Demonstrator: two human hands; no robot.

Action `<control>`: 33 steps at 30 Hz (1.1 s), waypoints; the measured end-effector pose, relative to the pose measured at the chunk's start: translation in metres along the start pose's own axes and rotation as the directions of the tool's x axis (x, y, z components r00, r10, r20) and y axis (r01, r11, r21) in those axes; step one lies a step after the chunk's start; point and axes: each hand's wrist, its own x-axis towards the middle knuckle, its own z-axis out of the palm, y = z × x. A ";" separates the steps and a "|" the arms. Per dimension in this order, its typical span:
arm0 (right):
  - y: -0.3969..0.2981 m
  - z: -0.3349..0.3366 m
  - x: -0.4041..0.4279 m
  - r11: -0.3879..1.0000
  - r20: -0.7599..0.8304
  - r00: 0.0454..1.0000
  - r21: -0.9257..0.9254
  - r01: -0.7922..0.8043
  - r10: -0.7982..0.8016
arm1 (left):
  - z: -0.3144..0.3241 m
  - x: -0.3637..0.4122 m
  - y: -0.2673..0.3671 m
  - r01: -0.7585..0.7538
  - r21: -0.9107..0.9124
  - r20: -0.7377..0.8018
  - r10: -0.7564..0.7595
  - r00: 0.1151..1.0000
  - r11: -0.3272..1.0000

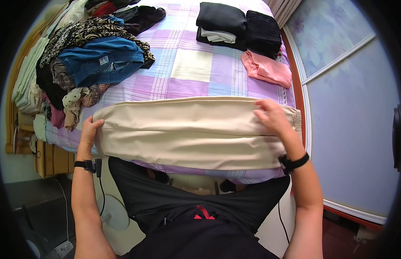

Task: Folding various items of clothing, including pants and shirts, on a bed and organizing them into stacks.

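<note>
A pair of beige elastic-waist trousers [187, 129] lies stretched sideways along the near edge of the bed, its lengthwise halves meeting at a crease. The gathered waistband [297, 121] is at the right end. At the left end, my left hand [90, 128] pinches the fabric, thumb on top and the other fingers mostly hidden. My right hand [270, 116] is over the upper right part of the trousers, fingers spread and blurred; whether it touches the cloth is hard to tell.
A heap of loose clothes with blue denim [103, 60] covers the bed's left side. Folded black garments [221, 19], a dark knitted one [263, 32] and folded pink cloth [268, 69] lie far right. A sliding-door wardrobe [352, 129] borders the right. Wrist-strap cables hang down.
</note>
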 end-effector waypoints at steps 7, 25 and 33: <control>-0.081 0.070 0.053 0.940 -0.015 0.954 -0.178 0.292 -0.300 | -0.001 -0.009 -0.001 0.147 -0.028 -0.008 -0.147 0.989 0.989; -0.076 0.096 0.069 0.986 -0.143 0.977 -0.056 0.154 -0.161 | 0.005 -0.006 -0.006 -0.128 0.071 -0.097 0.135 0.986 0.989; -0.079 0.084 0.075 0.972 -0.048 0.986 -0.181 0.151 -0.162 | 0.022 -0.030 0.070 0.389 0.339 -0.136 -0.364 0.921 0.857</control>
